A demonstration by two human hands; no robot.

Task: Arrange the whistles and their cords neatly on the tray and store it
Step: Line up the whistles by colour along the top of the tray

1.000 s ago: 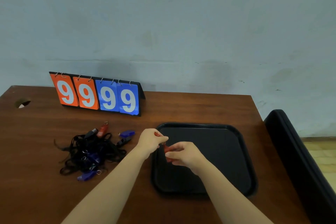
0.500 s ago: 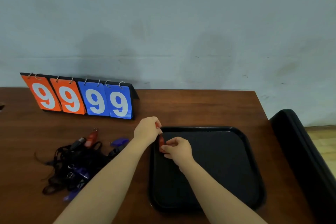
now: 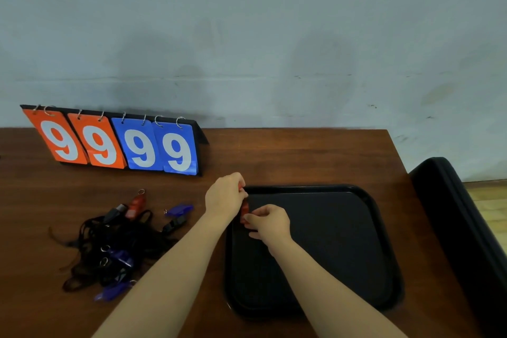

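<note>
Right at the tray's far left corner, a small red whistle [image 3: 244, 210] stands roughly on end between two hands, just above the black surface or touching it; which one cannot be told. Only a narrow strip of glossy red plastic shows, since fingers cover both ends. The left hand [image 3: 225, 196] is curled closed over the upper end, with a speck of red peeking out by its fingertips. The right hand [image 3: 270, 221] pinches the lower end between thumb and bent fingers. Any cord on it is hidden.

The tray [image 3: 329, 241] is black and square with rounded corners and a raised rim, and lies flat on the right half of a dark brown wooden table [image 3: 301, 156].

Well to the left of the tray lies a tangled heap of black cords [image 3: 109, 250] with more whistles caught in it: a second red one [image 3: 136, 204] with a metal ring at the far edge, a blue one [image 3: 179, 209] and a black one [image 3: 174, 223] nearer the left forearm, and further blue ones at the near edge.

Behind the heap stands a flip scoreboard [image 3: 118, 143] showing 99 in orange and 99 in blue. A black padded object [image 3: 452, 214] rises beside the table's right edge, and a grey wall [image 3: 274, 35] closes off the back.
</note>
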